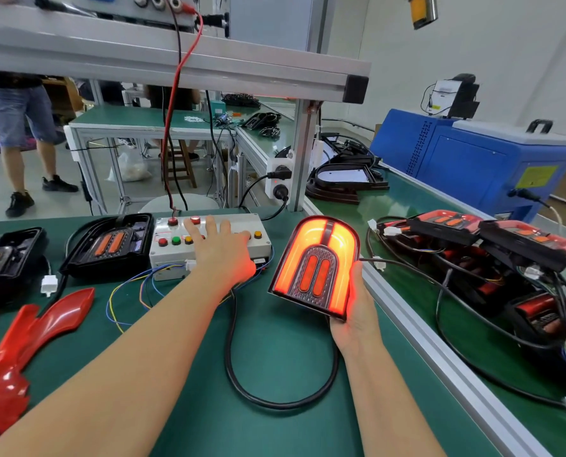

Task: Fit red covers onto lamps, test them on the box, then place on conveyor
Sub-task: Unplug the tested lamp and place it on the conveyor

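Two hands over the green surface (275, 374). Left hand (220, 249) spread flat with straight fingers across the white test box (209, 239), fingertips on its button row. Right hand (354, 311) curled round the lower right edge of one lit lamp (314, 265), held tilted upright just right of the box, glowing red-orange through its fitted cover. One thick black cable (235, 367) looping on the surface from under the lamp back toward the box.

On the box: two red buttons on the far edge, then a nearer row of one red, one green and two yellow-orange ones visible, the rest hidden under the hand. One red lead (179, 94) and one black one rising from the box to the overhead rail.

Left of the box, two unlit black lamps (108, 245) without covers, the farther-left one partly cut off by the frame edge. Nearer the left edge, loose red covers (34, 328) lying in an overlapping heap, at least two, exact count unclear.

Right of the aluminium rail, on the green conveyor (407, 199), one tangled pile of covered lamps (493, 245) with black cables and white plugs, at least three, exact count unclear. Beyond it, one blue machine (466, 159).
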